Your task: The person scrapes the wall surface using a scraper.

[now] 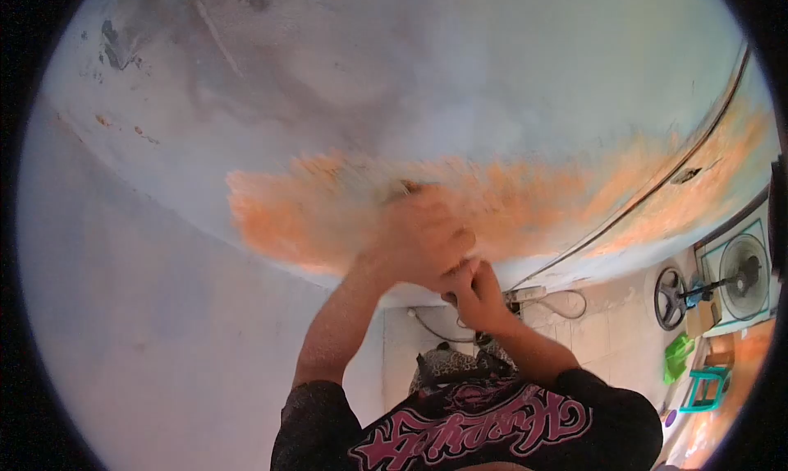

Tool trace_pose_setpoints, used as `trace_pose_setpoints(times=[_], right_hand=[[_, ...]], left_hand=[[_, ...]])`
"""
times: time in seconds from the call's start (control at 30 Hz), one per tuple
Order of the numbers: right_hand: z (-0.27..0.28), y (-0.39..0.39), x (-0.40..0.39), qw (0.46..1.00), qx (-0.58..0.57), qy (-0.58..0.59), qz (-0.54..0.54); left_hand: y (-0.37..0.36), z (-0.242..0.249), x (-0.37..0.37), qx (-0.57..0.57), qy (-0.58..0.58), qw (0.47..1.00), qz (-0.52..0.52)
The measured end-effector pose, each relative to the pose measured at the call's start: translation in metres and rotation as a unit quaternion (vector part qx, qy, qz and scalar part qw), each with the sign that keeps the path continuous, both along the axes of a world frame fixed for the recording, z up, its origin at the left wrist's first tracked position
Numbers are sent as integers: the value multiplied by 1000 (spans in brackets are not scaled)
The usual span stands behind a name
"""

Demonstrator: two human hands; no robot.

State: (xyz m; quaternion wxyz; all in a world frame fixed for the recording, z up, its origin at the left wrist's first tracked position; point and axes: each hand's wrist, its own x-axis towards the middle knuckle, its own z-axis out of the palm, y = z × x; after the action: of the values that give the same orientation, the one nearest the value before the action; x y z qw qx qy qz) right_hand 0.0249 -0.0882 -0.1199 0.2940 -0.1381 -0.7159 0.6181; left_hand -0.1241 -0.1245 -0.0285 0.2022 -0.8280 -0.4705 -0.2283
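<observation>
A pale blue-grey painted wall [492, 52] fills the upper view, with a rough orange patch [283, 216] across its lower part. My left hand [423, 237] is pressed against this patch, fingers curled and smeared by motion. A small dark edge shows at its fingertips, but I cannot make out what it is. Just below and to the right, my right hand [478, 294] is closed, its thumb and fingers pinched close to the left hand's lower edge. What it holds, if anything, is hidden.
A dark seam [624, 215] curves along the wall at right. Below it are a looping cable [574, 305], a standing fan [743, 275] with a round black base [671, 298], a green bag [678, 358] and a teal stool [704, 389] on the tiled floor [603, 340].
</observation>
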Motion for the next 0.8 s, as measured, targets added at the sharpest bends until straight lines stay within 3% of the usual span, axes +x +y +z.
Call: trace_pose_setpoints(times=[0.07,0.2,0.3,0.37,0.5,0.57,0.7,0.77,0.8], right_hand=[[15,5,-5,999,-17,25,31],[2,-6,10,993,-113,12,14],[9,-3,11,992,-125,-3,-11],[49,8,2,1000,-2,21,12],[19,6,14,999,-28,-13,21],[-11,7,21,996,-89,-25,-13],[7,17,28,994,-89,-57,-4],[-1,39,21,999,0,-47,-27],[15,38,28,996,-77,-39,28]], left_hand=[[-3,23,1,26,-26,999,39],[5,1,14,19,-30,999,-3],[11,13,11,-2,33,999,18],[6,55,7,22,9,1000,18],[9,20,16,90,18,996,7],[13,-7,21,-30,9,999,25],[18,10,22,10,-2,1000,0],[27,24,21,76,40,996,-3],[26,16,29,69,34,997,17]])
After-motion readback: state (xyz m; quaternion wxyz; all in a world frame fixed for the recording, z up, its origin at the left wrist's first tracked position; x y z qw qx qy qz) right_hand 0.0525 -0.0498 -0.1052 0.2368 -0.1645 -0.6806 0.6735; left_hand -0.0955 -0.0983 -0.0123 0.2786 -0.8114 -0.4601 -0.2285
